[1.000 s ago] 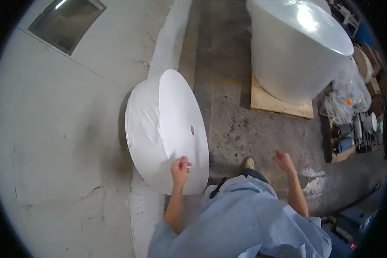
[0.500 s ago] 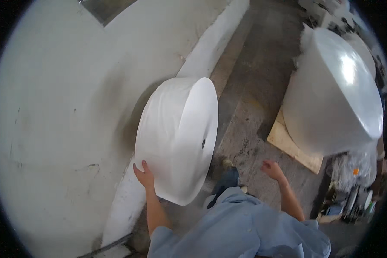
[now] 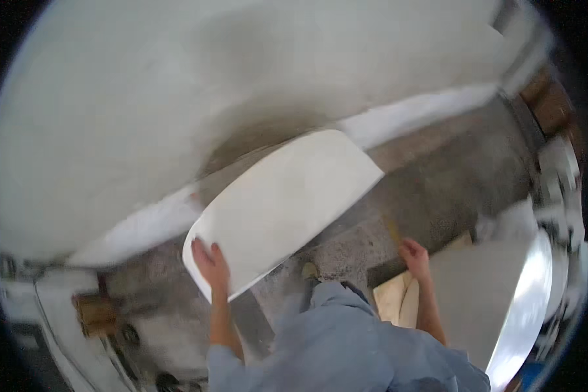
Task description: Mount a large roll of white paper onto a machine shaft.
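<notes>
A white bathtub [image 3: 287, 202] is tipped up close to the wall, its smooth outer side facing me. My left hand [image 3: 209, 264] lies on the near left end of that side, fingers spread and stretched out. My right hand [image 3: 416, 260] hangs in the air to the right of the tub, touching nothing, its fingers loosely bent and slightly blurred. The tub's inside is hidden from this angle.
A pale, stained wall [image 3: 130, 117] rises behind the tub, with a white ledge [image 3: 431, 114] along its foot. Another white tub [image 3: 470, 294] stands at the right on a wooden board [image 3: 392, 297]. A brown box [image 3: 95, 313] is at the left.
The view has swung round to the right. The bathtub has turned from showing its inside and drain hole to showing its outer side. My left hand stays on it.
</notes>
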The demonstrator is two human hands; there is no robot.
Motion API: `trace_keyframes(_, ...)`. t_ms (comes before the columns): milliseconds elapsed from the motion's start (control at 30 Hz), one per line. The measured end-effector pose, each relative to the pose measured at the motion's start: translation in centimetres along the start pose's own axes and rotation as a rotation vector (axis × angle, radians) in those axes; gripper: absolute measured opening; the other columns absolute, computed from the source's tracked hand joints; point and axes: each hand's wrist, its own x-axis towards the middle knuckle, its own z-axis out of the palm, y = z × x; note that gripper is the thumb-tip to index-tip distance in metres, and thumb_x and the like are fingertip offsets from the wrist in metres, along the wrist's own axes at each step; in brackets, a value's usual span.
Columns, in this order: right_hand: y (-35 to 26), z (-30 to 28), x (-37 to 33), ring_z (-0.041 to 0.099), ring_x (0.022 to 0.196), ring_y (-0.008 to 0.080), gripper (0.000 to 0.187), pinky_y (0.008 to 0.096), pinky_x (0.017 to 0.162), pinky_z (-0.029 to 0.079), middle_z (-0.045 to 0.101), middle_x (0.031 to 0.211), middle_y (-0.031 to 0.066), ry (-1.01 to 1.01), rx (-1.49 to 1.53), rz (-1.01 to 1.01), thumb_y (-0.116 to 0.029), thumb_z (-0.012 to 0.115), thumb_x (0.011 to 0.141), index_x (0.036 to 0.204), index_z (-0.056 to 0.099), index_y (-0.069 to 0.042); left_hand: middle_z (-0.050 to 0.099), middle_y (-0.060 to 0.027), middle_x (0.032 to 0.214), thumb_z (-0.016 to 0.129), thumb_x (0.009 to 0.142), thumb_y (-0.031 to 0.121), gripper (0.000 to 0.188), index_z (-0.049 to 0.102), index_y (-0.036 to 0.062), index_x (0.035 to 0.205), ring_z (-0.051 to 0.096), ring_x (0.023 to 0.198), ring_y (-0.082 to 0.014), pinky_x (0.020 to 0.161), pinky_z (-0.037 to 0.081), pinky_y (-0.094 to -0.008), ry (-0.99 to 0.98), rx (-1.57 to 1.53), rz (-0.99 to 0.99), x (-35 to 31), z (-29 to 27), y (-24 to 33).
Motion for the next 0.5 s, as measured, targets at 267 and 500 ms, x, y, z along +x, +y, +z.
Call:
trace_keyframes(267,-13.4,5.9,26.0,0.058,0.099,0.0170,0.035,0.0309,0.088,0.046,0.063,0.112,0.0080,-0.353,0.161,-0.349,-0.016,0.060,0.093,0.120,0.058,0.005,0.043,-0.0293,0.136,0.056,0.095,0.029,0.058,0.039,-0.0080,0.136,0.041,0.128,-0.0410,0.109,0.030,-0.0444,0.397,-0.113,-0.256,-9.6,-0.6,1.1)
trace_keyframes(500,-17.8,16.0,42.5,0.045,0.130,0.0298,0.066,0.0382,0.106,0.036,0.045,0.141,0.0222,-0.574,-0.128,-0.555,-0.033,0.064,0.090,0.139,0.041,0.005,0.032,-0.0215,0.148,0.050,0.098,0.036,0.071,0.019,-0.0035,0.148,0.031,0.136,-0.0296,0.107,0.035,-0.0395,0.399,-0.745,-0.836,-16.0,11.1,18.0)
